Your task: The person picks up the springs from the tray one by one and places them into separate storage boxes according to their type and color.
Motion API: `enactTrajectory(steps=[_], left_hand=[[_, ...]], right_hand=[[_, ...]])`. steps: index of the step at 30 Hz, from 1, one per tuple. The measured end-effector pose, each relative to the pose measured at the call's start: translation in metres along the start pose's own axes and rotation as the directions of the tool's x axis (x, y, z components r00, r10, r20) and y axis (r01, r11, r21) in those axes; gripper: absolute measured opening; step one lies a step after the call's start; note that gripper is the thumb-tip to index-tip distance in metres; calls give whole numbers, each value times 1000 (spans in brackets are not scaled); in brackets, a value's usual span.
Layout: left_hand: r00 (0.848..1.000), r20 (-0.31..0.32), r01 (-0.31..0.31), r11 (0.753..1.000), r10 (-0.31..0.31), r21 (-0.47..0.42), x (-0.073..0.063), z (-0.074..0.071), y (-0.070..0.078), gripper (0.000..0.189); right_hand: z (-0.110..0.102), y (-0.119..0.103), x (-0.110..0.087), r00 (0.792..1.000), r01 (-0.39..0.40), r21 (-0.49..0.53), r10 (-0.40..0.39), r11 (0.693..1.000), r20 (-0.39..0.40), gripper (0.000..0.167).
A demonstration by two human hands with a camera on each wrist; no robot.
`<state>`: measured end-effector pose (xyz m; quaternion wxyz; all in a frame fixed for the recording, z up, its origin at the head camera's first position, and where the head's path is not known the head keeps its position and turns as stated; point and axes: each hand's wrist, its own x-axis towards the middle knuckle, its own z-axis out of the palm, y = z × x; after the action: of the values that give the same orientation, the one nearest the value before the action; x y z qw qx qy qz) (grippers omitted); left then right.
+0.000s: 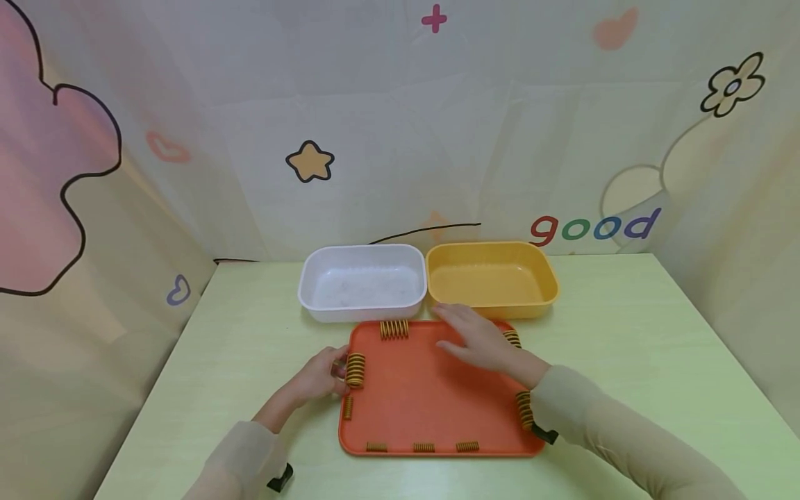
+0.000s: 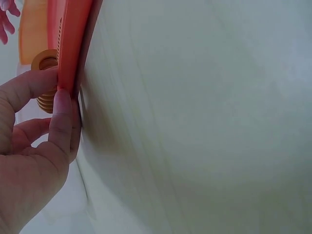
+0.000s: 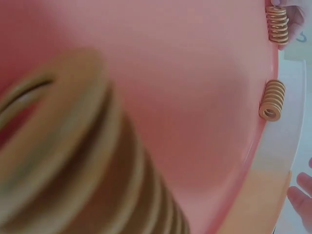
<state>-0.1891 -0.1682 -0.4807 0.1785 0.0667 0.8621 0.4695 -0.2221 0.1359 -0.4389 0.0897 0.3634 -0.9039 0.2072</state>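
A red tray (image 1: 431, 389) lies on the table with yellow-brown coil springs of several sizes along its edges. My left hand (image 1: 321, 375) grips the tray's left rim, its thumb (image 2: 61, 109) against the outer wall. A finger of that hand reaches beside a thick spring (image 1: 355, 370), partly covering it in the left wrist view. Over the tray's upper right, my right hand (image 1: 478, 340) hovers with fingers extended and holds nothing. A large blurred spring (image 3: 92, 161) fills the near part of the right wrist view. Another thick spring (image 1: 394, 329) stands at the far rim.
Behind the tray stand a white box (image 1: 362, 316) and a yellow box (image 1: 519, 312), side by side. Smaller springs (image 1: 423, 447) line the near rim. The right sleeve (image 1: 581, 410) partly hides the tray's right edge and the springs there. A printed curtain (image 1: 400, 153) hangs behind.
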Motion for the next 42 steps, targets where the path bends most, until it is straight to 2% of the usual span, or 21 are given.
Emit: enactTrajectory(steps=[10,17,25,35,42], left_hand=[[1000,11,-25,1000,25,-3,-1,-1,0,80],[999,3,-43,999,43,13,-1,-1,0,81],[999,-17,-28,998,29,63,1,1,1,81],[999,-48,-20,995,24,94,1,4,2,80],[997,-56,-44,996,48,76,0,4,2,79]], right_hand=[[10,-4,12,993,-71,56,66,996,93,54],[19,-3,21,987,-95,82,84,992,137,52],[25,-6,28,978,-130,95,111,987,178,50],[34,-6,36,986,-79,98,63,992,157,50],[40,-9,43,985,-90,110,72,990,159,48]])
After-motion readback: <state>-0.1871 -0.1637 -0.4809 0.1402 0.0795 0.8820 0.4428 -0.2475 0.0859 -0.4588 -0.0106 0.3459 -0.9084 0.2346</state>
